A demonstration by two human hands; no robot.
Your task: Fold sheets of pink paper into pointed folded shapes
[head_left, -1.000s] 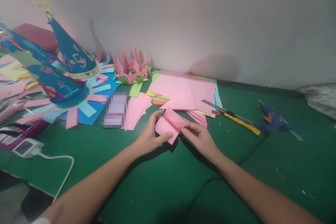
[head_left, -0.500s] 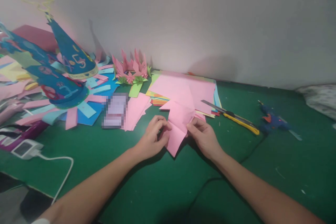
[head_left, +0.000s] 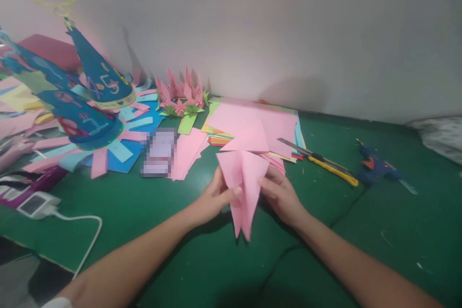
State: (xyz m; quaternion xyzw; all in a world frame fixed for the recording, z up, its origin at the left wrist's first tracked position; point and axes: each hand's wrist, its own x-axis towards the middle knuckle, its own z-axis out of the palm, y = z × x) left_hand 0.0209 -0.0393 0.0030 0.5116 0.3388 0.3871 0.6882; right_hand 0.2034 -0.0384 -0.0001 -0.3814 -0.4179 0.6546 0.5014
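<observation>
Between my two hands is a sheet of pink paper (head_left: 254,178), folded so that a raised crease runs down its middle and two points hang towards me. My left hand (head_left: 216,197) grips its left side, thumb on the front near the crease and fingers behind. Along the right edge, my right hand (head_left: 279,192) pinches the paper between thumb and fingers; some of those fingers are hidden behind it. Just beyond the paper lies a stack of coloured sheets (head_left: 274,120), pink on top.
A yellow box cutter (head_left: 332,169) and a blue glue gun (head_left: 378,168) lie to the right. Left of my hands are pink paper pieces (head_left: 189,154), a blurred-out phone (head_left: 159,151), a pink paper crown (head_left: 182,96), blue cone hats (head_left: 97,77) and a white cable (head_left: 99,231).
The pink paper has turned and its sides have been drawn up around the crease, with two points now facing me. My left thumb has moved onto its front.
</observation>
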